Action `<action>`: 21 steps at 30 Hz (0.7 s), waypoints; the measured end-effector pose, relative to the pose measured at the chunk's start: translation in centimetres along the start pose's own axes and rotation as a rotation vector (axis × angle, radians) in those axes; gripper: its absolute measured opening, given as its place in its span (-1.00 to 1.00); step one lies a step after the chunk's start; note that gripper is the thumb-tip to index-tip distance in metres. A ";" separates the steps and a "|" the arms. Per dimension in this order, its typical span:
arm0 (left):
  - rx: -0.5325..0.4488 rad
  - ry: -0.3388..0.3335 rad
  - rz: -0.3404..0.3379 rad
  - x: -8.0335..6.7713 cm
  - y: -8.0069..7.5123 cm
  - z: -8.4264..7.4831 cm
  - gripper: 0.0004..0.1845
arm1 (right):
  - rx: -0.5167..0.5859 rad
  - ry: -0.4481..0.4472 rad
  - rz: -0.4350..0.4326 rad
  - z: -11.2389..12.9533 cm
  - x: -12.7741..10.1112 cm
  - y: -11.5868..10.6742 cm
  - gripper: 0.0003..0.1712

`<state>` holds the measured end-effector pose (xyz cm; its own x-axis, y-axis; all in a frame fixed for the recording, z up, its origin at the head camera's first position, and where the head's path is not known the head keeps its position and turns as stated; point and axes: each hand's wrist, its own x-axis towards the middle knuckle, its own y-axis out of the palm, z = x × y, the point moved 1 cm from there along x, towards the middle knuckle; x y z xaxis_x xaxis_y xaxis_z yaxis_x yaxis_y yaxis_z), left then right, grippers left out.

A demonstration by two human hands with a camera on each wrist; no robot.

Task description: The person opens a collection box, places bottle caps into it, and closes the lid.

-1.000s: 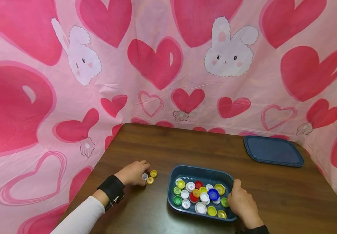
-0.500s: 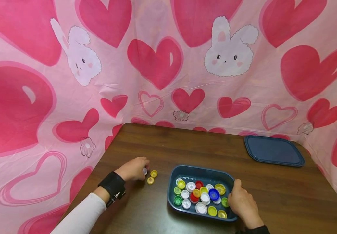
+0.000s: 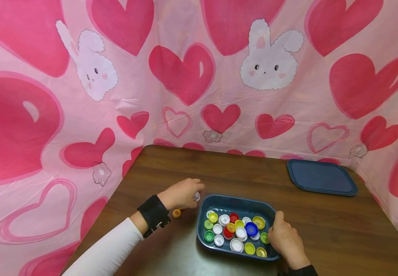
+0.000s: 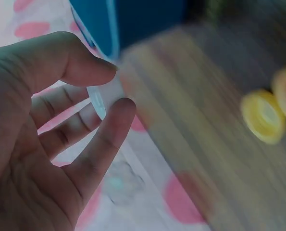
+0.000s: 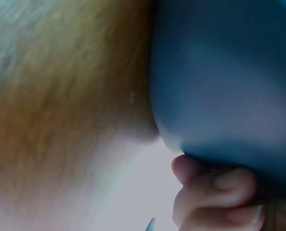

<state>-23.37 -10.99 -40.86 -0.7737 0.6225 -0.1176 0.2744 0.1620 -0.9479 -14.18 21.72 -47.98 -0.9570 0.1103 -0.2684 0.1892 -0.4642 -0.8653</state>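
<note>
My left hand (image 3: pixel 181 193) pinches a small clear cap (image 3: pixel 196 196) between thumb and fingertip, just beside the blue tray's (image 3: pixel 237 202) left rim; in the left wrist view the cap is blurred, barely readable. My right hand (image 3: pixel 285 240) grips the tray's right edge, fingers mostly hidden. One yellow cap (image 3: pixel 176 213) lies left of the tray, a second behind my hand.

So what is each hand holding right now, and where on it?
Left hand pinches a small clear plastic bottle cap by its edge; right hand grips the dark blue plastic container at its right rim.
</note>
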 end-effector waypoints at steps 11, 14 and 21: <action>0.063 0.149 0.118 1.7 2.3 -5.0 -0.70 | 0.002 0.007 -0.001 0.0 0.1 0.0 -0.62; 0.076 0.165 0.151 2.2 3.1 -5.6 -0.70 | 0.001 0.010 0.000 0.1 0.1 0.0 -0.61; 0.064 0.223 0.230 2.8 4.1 -6.8 -0.67 | 0.004 0.012 -0.003 0.1 0.1 0.1 -0.60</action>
<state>-20.51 -3.41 -43.04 -0.5494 0.7908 -0.2698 0.3858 -0.0463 -0.9214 -14.28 21.64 -48.02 -0.9547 0.1223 -0.2712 0.1858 -0.4671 -0.8645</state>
